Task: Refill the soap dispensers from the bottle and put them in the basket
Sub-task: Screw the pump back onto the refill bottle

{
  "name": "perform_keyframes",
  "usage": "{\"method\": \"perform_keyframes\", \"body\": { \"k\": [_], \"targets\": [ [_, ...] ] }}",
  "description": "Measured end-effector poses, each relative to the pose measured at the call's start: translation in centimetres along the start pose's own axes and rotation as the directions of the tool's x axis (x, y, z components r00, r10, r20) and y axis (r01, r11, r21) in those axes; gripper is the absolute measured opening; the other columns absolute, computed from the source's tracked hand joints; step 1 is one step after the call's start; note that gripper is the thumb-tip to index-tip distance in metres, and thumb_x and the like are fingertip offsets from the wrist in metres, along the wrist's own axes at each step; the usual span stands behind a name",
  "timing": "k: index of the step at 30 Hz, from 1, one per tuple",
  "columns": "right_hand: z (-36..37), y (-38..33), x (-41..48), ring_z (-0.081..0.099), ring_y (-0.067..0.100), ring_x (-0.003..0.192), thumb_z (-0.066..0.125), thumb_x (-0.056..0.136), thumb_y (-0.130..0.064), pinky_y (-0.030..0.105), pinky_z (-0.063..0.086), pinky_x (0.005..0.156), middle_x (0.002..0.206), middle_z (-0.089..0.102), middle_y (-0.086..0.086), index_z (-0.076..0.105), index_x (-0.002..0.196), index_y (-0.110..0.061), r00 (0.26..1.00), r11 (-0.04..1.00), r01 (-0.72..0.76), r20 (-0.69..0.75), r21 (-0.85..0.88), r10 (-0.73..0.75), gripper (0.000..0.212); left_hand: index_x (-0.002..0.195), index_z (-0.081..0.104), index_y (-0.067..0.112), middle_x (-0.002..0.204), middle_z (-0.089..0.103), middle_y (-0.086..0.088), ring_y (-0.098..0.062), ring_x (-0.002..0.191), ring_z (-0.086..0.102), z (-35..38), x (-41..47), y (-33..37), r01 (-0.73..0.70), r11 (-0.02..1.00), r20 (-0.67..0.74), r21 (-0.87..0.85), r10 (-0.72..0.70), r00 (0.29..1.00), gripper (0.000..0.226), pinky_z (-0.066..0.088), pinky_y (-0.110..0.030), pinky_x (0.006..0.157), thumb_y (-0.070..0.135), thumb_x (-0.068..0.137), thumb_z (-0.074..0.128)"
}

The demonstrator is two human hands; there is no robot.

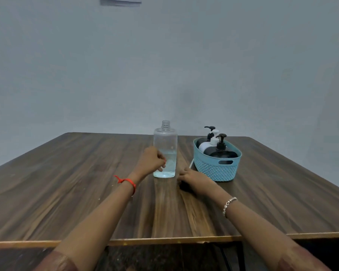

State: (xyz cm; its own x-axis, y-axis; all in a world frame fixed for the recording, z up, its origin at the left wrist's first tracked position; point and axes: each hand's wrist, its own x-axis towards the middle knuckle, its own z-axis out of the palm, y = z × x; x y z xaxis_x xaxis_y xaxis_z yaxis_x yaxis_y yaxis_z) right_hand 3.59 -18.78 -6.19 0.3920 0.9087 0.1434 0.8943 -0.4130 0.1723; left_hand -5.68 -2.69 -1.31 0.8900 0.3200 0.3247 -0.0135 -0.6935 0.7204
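Note:
A clear plastic bottle (165, 141) stands upright mid-table with its threaded neck uncapped, clear liquid filling about its lower third. My left hand (152, 160) grips the bottle's lower left side. My right hand (190, 178) lies on the table just right of the bottle's base, fingers curled over a small dark object (183, 186) that looks like a cap. A teal woven basket (215, 171) sits to the right. It holds several pump soap dispensers, black (223, 153) and white (205, 146), all upright.
The brown wooden table (76, 182) has its front edge close to me and a plain wall behind. A thin white item (191, 163) pokes out at the basket's left foot. Bare wood stretches to the left of the bottle.

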Motion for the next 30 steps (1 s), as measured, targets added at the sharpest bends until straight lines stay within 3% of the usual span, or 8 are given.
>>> {"method": "perform_keyframes", "body": {
  "k": [3,7,10,12,14,17,21,30],
  "targets": [
    [-0.1,0.0,0.5,0.049,0.022,0.112,0.05,0.089,-0.005,0.038,0.046,0.09,0.118,0.055,0.01,0.057,0.118,-0.006,0.999,0.997,0.009,-0.054,0.071,-0.005,0.03,0.083,0.067,-0.013,0.074,0.067,-0.021,-0.017,0.051,0.06,-0.2,-0.1,-1.2,0.031,0.999,-0.021,-0.015,-0.032,0.999,0.013,0.048,-0.013,0.046,-0.007,0.076,0.059],
    [-3.7,0.4,1.0,0.048,0.017,0.084,0.049,0.076,0.009,0.026,0.037,0.076,0.09,0.058,0.009,0.062,0.092,-0.002,0.92,0.912,0.048,-0.373,0.408,0.118,0.023,0.075,0.067,-0.013,0.064,0.062,-0.019,-0.02,0.054,0.055,-0.8,0.8,-1.9,0.072,0.997,-0.152,0.0,-0.072,0.986,0.016,0.048,-0.028,0.058,0.002,0.076,0.066],
    [-8.8,1.1,1.8,0.048,0.017,0.078,0.057,0.08,0.006,0.022,0.037,0.067,0.086,0.059,0.016,0.06,0.089,0.001,0.705,0.839,0.046,-0.613,0.542,0.357,0.011,0.05,0.046,0.001,0.051,0.041,-0.006,-0.015,0.049,0.036,-1.1,1.8,-1.7,0.098,0.995,-0.236,-0.012,-0.098,0.967,0.038,0.03,-0.027,0.049,0.012,0.074,0.074],
    [-12.6,1.7,2.4,0.053,0.019,0.077,0.061,0.082,0.0,0.014,0.04,0.064,0.09,0.062,0.015,0.061,0.095,0.002,0.523,0.763,0.086,-0.681,0.641,0.513,0.013,0.049,0.035,0.015,0.05,0.033,0.003,-0.008,0.044,0.03,-1.0,2.3,-1.5,0.056,0.993,-0.25,-0.105,-0.081,0.965,0.048,0.026,-0.018,0.042,0.014,0.072,0.077],
    [-16.4,2.2,2.9,0.055,0.018,0.081,0.06,0.085,-0.005,0.015,0.041,0.066,0.094,0.063,0.013,0.061,0.102,0.0,0.385,0.703,0.174,-0.705,0.69,0.596,0.018,0.053,0.043,0.022,0.05,0.043,0.008,-0.002,0.042,0.039,-0.9,2.7,-1.2,-0.002,0.978,-0.216,-0.21,-0.045,0.975,0.04,0.03,-0.008,0.037,0.012,0.072,0.077],
    [-20.9,2.4,3.4,0.055,0.013,0.083,0.056,0.087,-0.006,0.02,0.045,0.066,0.095,0.061,0.007,0.059,0.109,-0.002,0.298,0.663,0.291,-0.724,0.69,0.623,0.022,0.08,0.064,0.022,0.08,0.067,0.004,0.003,0.069,0.059,-1.0,3.0,-0.4,-0.071,0.951,-0.135,-0.302,0.031,0.99,0.016,0.043,-0.003,0.053,0.011,0.075,0.075],
    [-24.0,2.1,4.2,0.054,0.011,0.084,0.053,0.089,-0.003,0.024,0.045,0.07,0.095,0.059,0.004,0.057,0.112,0.0,0.301,0.627,0.378,-0.731,0.681,0.612,0.023,0.112,0.06,0.009,0.111,0.067,-0.009,-0.019,0.1,0.064,-0.8,3.6,0.0,-0.095,0.928,-0.136,-0.361,0.048,0.99,0.042,0.053,-0.031,0.085,0.012,0.074,0.076],
    [-22.6,2.5,6.3,0.055,0.011,0.079,0.055,0.088,-0.002,0.014,0.043,0.066,0.093,0.06,0.005,0.059,0.107,0.004,0.455,0.634,0.328,-0.706,0.7,0.543,0.02,0.122,0.055,0.015,0.118,0.064,-0.003,-0.018,0.107,0.061,-0.3,4.7,-0.2,-0.086,0.942,-0.119,-0.325,0.049,0.992,0.057,0.05,-0.046,0.094,0.027,0.072,0.078]
  ]
}}
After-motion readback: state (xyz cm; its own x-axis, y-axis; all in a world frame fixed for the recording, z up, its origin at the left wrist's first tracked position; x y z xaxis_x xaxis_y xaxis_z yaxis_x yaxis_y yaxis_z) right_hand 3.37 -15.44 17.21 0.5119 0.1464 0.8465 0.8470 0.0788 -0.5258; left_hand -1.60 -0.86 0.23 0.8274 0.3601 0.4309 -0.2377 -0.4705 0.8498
